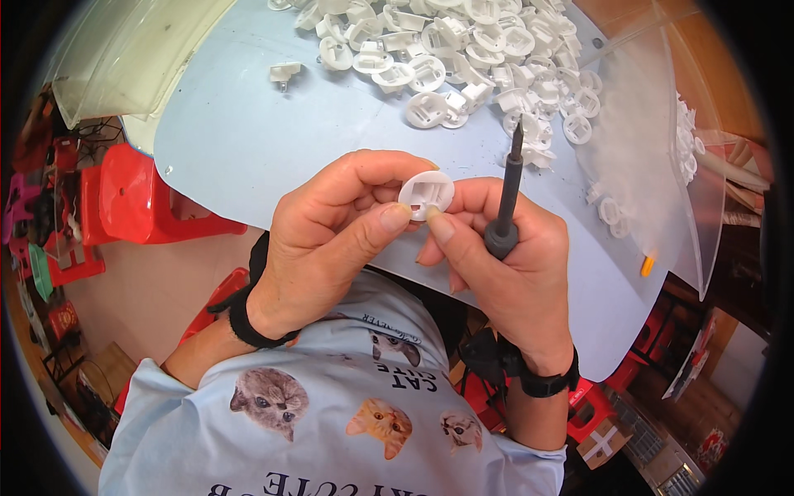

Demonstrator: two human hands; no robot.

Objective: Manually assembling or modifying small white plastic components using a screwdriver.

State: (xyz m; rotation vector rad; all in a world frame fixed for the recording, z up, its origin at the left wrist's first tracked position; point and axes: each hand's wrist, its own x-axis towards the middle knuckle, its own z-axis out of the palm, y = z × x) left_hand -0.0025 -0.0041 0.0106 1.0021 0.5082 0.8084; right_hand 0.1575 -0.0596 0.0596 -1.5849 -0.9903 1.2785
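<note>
My left hand [327,227] pinches a small round white plastic part [429,187] between thumb and fingers, above the near edge of the table. The part is tilted, with a rectangular recess and a small slot on its visible face. My right hand [525,269] has its thumb and fingertips against the part's lower right edge. The same hand also holds a dark grey screwdriver-like tool [508,194], with its slim black tip pointing up and away. Its lower end rests by the base of the thumb and index finger. Some right fingers are hidden behind the part.
A heap of similar white parts [426,73] covers the far side of the light blue table [223,149]; one part [285,73] lies apart at left. Curved translucent plastic sheets [653,157] stand at right, near a small orange piece [648,265]. Red stools [132,194] stand at left.
</note>
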